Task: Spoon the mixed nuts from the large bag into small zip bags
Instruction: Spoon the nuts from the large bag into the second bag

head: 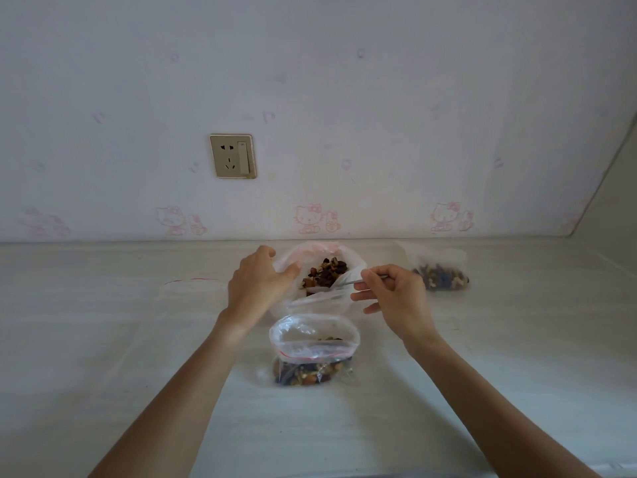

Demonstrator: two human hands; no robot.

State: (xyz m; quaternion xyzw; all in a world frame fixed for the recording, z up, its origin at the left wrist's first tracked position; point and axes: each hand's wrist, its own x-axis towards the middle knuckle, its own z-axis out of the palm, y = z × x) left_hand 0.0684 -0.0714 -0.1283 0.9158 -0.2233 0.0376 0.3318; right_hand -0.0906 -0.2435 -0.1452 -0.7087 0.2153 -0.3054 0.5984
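At the far middle of the counter [103, 339] sits the large bag [348, 260], mouth up, nuts showing. The left hand [256, 286] curls around its left rim, holding it open. The right hand [393, 298] pinches the spoon [331, 286], whose handle runs left-right with the bowl pointing left into the bag. Nearer, directly below both hands, the open small zip bag [313, 346] stands part-filled, so the loaded spoon likely travels straight toward the person. Another filled bag [443, 270] lies far right.
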